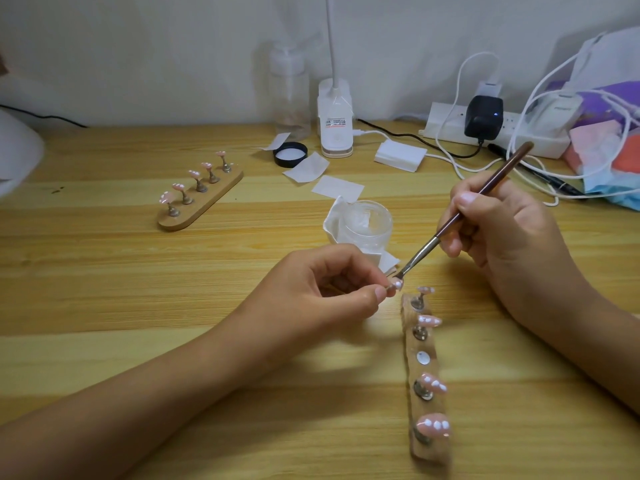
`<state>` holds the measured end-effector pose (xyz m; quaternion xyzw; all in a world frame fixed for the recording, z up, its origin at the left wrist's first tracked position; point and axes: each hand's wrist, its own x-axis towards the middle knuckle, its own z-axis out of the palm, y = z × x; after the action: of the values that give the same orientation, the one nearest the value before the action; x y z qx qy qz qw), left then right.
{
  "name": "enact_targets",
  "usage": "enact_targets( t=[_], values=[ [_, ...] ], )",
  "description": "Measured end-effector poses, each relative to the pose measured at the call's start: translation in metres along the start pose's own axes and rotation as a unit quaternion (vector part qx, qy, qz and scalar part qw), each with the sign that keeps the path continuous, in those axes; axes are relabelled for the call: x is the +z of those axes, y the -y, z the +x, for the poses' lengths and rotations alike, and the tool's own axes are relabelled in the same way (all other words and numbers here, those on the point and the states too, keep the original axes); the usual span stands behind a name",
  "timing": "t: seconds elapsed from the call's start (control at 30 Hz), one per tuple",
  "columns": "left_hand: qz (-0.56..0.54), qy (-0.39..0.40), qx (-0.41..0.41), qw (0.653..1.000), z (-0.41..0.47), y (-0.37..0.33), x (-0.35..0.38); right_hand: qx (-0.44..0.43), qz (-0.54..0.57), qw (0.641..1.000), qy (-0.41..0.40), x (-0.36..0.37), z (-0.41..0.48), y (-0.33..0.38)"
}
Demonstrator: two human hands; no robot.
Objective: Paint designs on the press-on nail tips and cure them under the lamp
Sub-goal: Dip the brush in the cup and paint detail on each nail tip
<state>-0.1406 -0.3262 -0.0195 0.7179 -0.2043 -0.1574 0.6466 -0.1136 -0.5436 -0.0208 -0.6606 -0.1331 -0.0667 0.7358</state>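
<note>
Pink nail tip [501,284], pinched in the grip of the left hand [329,289], wants light dabs (bristle point only) from the brush [460,216] the right hand [502,230] holds.

Bare desk [104,271] btwn far nail stand [199,194] & jar [369,225]; power strip [450,128] crowds rt rear.

A pale wooden table [104,271] fills the frame below a plain white wall [138,46]. In the upper centre, a clear pump bottle [290,95] stands just beside the white base of a desk lamp [335,123]. A black lid [290,154] lies in front of the bottle, with two thin white wipes [306,172] near it and a stack of pads [400,155] to the right. At the upper right, a white power strip [450,124] carries a black adapter [483,116]. Loose white cables [450,88] trail from it toward a plastic bag [609,133] of coloured things.
</note>
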Motion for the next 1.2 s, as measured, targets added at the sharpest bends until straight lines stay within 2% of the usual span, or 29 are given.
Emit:
enact_targets(
  t=[0.17, 0.33, 0.5, 0.63, 0.93, 1.2],
  values=[
    [0.003, -0.001, 0.000, 1.000, 0.0004, 0.0014, -0.0009, 0.007, 0.036, 0.999, -0.037, -0.0012, 0.0017, 0.0007],
    [-0.005, 0.001, 0.001, 1.000, 0.0006, 0.0023, -0.0013, 0.029, 0.050, 0.998, 0.011, 0.0015, 0.0000, 0.0013],
    [-0.007, -0.001, -0.002, 1.000, 0.0009, 0.0029, -0.0012, 0.034, 0.005, 0.999, -0.027, 0.0004, 0.0019, -0.0006],
    [-0.010, -0.001, 0.002, 1.000, 0.0007, 0.0022, -0.0014, 0.027, 0.039, 0.998, -0.048, -0.0017, 0.0028, -0.0005],
    [-0.007, -0.006, -0.004, 1.000, 0.0006, 0.0018, -0.0010, 0.014, 0.037, 0.999, 0.019, 0.0025, -0.0022, 0.0047],
    [-0.012, -0.007, -0.001, 1.000, 0.0005, 0.0007, -0.0006, -0.008, 0.007, 0.999, -0.035, 0.0015, -0.0005, 0.0027]
  ],
)
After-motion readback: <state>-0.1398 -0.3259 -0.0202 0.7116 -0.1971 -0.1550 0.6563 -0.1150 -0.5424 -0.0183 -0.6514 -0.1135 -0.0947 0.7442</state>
